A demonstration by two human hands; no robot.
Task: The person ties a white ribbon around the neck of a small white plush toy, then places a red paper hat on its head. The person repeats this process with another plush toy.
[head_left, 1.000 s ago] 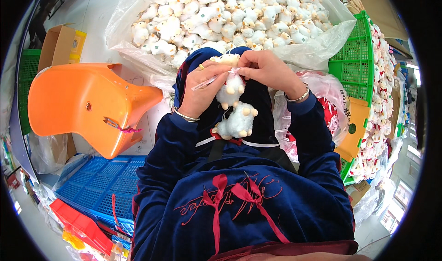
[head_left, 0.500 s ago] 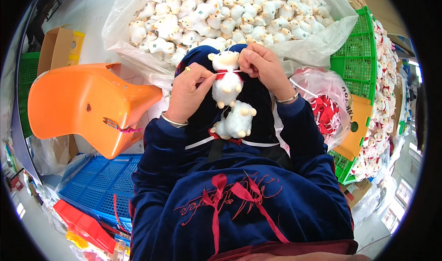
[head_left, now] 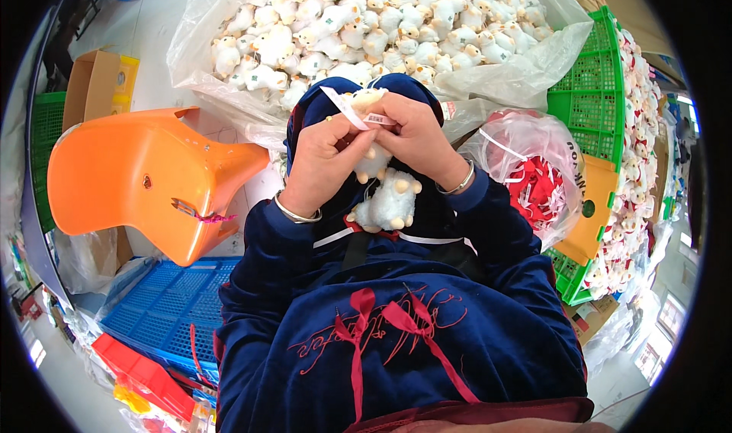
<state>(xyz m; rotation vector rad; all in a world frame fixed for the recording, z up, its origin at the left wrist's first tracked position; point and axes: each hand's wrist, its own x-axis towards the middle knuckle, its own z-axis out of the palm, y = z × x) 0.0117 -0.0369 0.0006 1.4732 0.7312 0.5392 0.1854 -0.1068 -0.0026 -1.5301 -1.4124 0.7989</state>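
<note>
My left hand (head_left: 322,158) and my right hand (head_left: 421,134) meet over a small white plush sheep (head_left: 374,163) lying on my lap. Both are closed, thumbs and forefingers pinching a narrow white ribbon (head_left: 345,106) at the sheep's neck. One ribbon end sticks up past my left fingers. My hands hide most of the sheep's neck and its red neck piece; the top of its head shows beyond them. Just below, nearer my waist, a second plush sheep (head_left: 391,201) rests on its side, with a bit of red at its edge.
Beyond my knees a clear plastic sheet (head_left: 194,48) holds a heap of plush sheep (head_left: 381,21). At right are a plastic bag of red pieces (head_left: 540,193) and a green crate (head_left: 587,90). An orange chair (head_left: 130,173) and a blue crate (head_left: 168,299) stand at left.
My hands have come together over the sheep's neck from either side. The ribbon, stretched between them before, is now bunched at my fingertips, and the sheep's face is mostly covered.
</note>
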